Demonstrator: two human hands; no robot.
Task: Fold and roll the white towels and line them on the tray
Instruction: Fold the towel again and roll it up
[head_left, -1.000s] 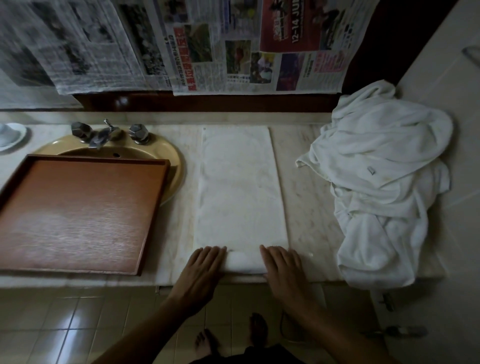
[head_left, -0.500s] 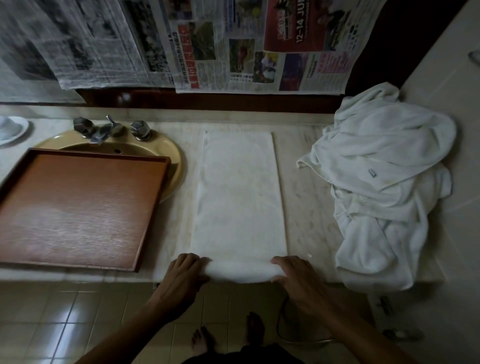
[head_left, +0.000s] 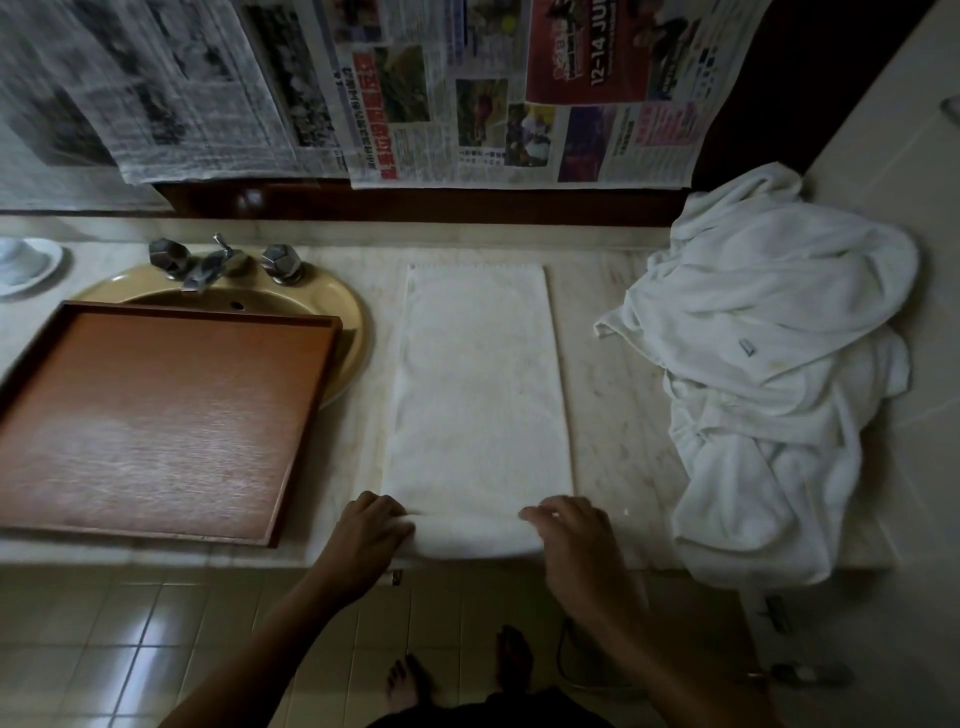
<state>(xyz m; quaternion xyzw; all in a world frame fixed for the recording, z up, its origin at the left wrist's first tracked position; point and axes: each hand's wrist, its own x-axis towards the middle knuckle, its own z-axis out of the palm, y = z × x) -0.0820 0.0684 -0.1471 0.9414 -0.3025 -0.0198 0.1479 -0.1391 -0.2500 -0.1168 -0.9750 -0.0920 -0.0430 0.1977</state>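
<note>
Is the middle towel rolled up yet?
Barely: the towel is rolled only at its near end, in the left hand and right hand; the rest lies flat.

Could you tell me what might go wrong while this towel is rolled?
1. The roll under the left hand and right hand sits at the counter front edge, so the folded towel could slip to the floor.
2. The pile of towels overhangs that edge at the right and may slide off.
3. The tray lies partly over the sink and might tip if loaded unevenly.
</note>
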